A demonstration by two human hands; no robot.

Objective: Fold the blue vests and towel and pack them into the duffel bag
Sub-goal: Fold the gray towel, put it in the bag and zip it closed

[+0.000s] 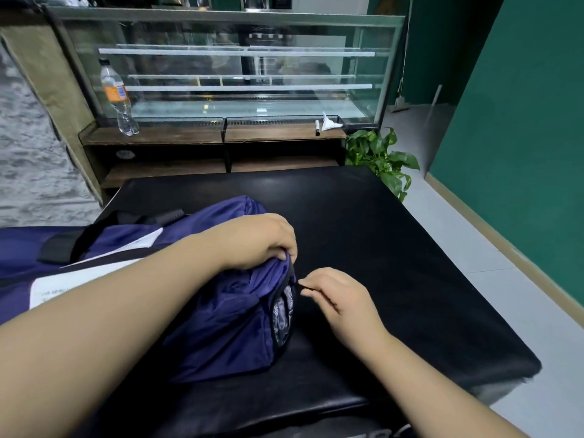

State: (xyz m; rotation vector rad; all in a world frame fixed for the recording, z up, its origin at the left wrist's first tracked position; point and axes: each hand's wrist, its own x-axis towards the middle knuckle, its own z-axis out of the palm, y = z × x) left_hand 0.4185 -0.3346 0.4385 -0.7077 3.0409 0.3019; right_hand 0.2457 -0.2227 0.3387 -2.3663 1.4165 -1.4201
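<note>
A navy-blue duffel bag (221, 317) with white panels and black straps lies across the left of a black padded table (379, 248). My left hand (262, 241) grips a bunch of the bag's fabric at its right end, on top. My right hand (335, 295) is just right of that end and pinches a small black zipper pull (301, 284). A mesh pocket shows on the bag's end face. No vests or towel are visible.
Behind the table stands a wooden counter (215, 134) with a glass display case, a plastic bottle (118, 99), a marker and crumpled paper. A potted plant (382, 159) sits at the table's far right corner. A green wall runs along the right, with grey floor below.
</note>
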